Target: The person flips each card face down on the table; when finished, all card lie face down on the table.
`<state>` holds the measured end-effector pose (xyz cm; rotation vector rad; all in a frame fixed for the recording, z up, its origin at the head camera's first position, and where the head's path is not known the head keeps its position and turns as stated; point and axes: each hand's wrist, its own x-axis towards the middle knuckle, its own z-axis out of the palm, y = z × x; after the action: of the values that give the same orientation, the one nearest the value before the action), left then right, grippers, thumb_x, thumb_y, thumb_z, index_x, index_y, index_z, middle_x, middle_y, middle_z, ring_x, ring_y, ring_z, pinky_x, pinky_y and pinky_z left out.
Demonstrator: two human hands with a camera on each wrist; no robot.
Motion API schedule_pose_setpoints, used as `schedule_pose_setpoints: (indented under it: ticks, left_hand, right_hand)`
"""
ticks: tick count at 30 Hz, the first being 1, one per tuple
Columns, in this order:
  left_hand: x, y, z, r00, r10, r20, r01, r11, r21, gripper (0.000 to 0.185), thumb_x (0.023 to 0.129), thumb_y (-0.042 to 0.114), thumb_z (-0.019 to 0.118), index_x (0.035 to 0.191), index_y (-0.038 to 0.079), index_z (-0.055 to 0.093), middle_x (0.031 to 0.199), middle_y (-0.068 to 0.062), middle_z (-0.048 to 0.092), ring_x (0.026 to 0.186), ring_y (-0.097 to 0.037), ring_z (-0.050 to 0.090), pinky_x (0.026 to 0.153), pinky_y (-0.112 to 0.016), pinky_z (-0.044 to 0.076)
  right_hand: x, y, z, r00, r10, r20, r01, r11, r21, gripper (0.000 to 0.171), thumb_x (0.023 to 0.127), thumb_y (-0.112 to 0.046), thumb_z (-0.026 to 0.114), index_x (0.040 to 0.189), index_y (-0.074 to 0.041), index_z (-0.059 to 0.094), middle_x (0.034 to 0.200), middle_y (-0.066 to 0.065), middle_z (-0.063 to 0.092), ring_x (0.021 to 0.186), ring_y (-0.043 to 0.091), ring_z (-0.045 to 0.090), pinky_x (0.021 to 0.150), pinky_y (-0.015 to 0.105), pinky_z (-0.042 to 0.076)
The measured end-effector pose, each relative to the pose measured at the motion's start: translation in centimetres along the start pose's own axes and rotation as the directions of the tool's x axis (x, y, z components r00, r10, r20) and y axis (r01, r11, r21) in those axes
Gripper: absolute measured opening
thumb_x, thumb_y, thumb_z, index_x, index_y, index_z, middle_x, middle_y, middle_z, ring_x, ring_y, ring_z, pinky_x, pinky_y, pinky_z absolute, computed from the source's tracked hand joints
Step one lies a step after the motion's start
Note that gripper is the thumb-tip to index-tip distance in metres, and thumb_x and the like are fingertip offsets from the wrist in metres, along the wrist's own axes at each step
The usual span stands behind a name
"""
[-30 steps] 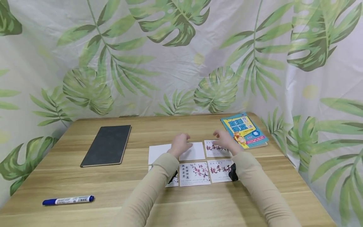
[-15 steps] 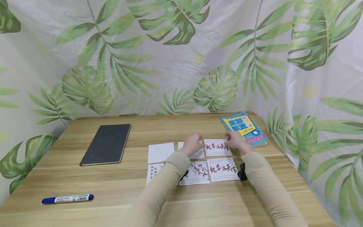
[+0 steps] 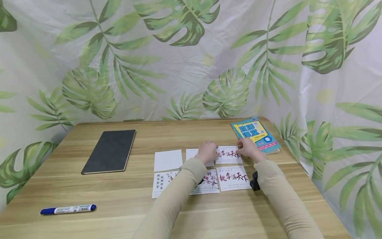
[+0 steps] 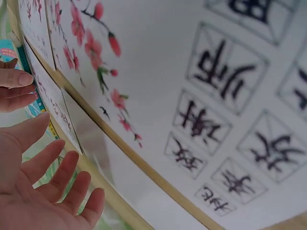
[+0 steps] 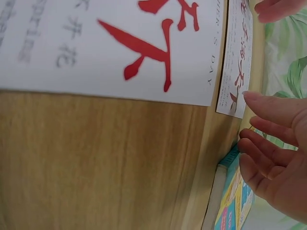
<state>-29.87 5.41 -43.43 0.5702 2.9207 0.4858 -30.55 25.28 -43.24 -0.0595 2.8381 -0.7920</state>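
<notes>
Both hands, left (image 3: 207, 152) and right (image 3: 247, 148), have shifted rightward, fingers spread loosely, flanking the red-lettered white card (image 3: 229, 154) at frame centre-right.

I can read red and black brush characters, 桃李满天下, on the card (image 3: 233, 178) in the near row just beside the plum-blossom card (image 3: 209, 182). The card (image 3: 229, 154) directly behind it carries the same five characters. The book (image 3: 254, 134) beyond those cards has large yellow cover lettering that I can't make out, and the marker (image 3: 68, 209) label is too small to read.
</notes>
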Motion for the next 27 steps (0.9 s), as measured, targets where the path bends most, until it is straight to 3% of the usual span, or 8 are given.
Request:
schedule_pose_setpoints:
  ticks: [6, 14, 27]
  left_hand:
    - [0.0, 0.2, 0.4, 1.0, -0.019, -0.01, 0.019, 0.999, 0.05, 0.025, 0.088, 0.027, 0.063, 0.109, 0.013, 0.067, 0.118, -0.009, 0.059, 0.113, -0.027, 0.05, 0.097, -0.044, 0.041]
    - [0.1, 0.3, 0.7, 0.999, -0.023, -0.023, 0.024, 0.999, 0.045, 0.027, 0.085, 0.027, 0.066, 0.109, 0.014, 0.067, 0.118, -0.01, 0.057, 0.113, -0.027, 0.048, 0.097, -0.044, 0.039]
    - [0.1, 0.7, 0.1, 0.993, -0.098, 0.061, 0.1, 0.995, -0.031, 0.035, 0.086, 0.024, 0.067, 0.118, 0.011, 0.061, 0.129, -0.018, 0.048, 0.123, -0.033, 0.039, 0.104, -0.049, 0.033]
  right_hand:
    - [0.4, 0.3, 0.4, 1.0, 0.016, 0.006, -0.016, 1.0, -0.006, 0.036, 0.086, -0.013, 0.066, 0.117, 0.004, 0.057, 0.113, 0.02, 0.06, 0.098, 0.028, 0.057, 0.088, 0.041, 0.049]
    - [0.5, 0.4, 0.3, 1.0, 0.01, 0.014, -0.009, 1.0, -0.026, 0.035, 0.083, -0.012, 0.069, 0.114, 0.003, 0.06, 0.113, 0.02, 0.06, 0.099, 0.03, 0.056, 0.089, 0.043, 0.048]
    - [1.6, 0.5, -0.1, 0.99, 0.087, 0.113, -0.081, 0.995, -0.057, 0.041, 0.083, -0.016, 0.07, 0.118, 0.0, 0.055, 0.108, 0.016, 0.058, 0.092, 0.026, 0.055, 0.079, 0.036, 0.048]
